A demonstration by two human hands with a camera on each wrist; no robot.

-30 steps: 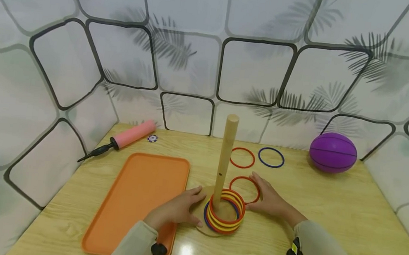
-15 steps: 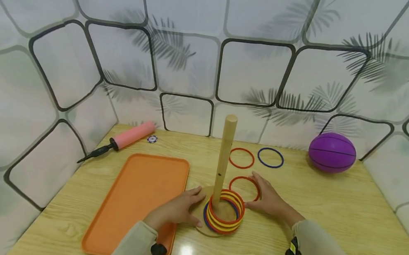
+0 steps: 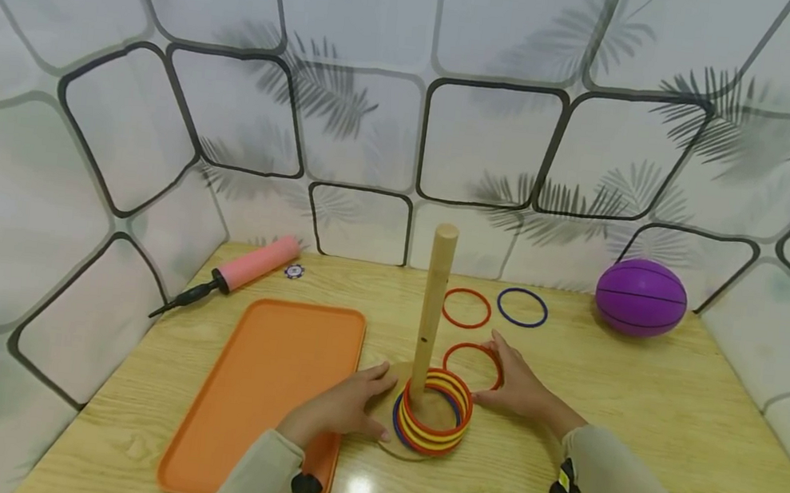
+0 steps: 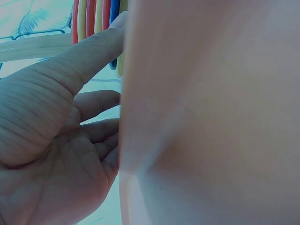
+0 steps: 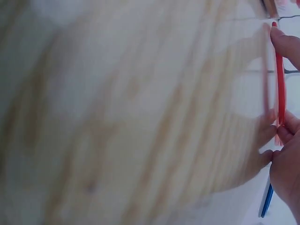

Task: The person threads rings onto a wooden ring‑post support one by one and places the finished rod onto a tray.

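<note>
A wooden post stands upright on a round wooden base. Around its foot lies a stack of red, yellow and blue rings, shifted toward the right. My left hand rests at the base's left edge, thumb and fingers spread and relaxed; in the left wrist view the thumb reaches close to the stack. On the table right of the stack lies a loose red ring. My right hand holds its right side, thumb and fingers at the rim, as the right wrist view also shows.
Behind lie another red ring and a blue ring. An orange tray sits left, under my left forearm. Farther back are a pink hand pump, a poker chip and a purple ball before the patterned wall.
</note>
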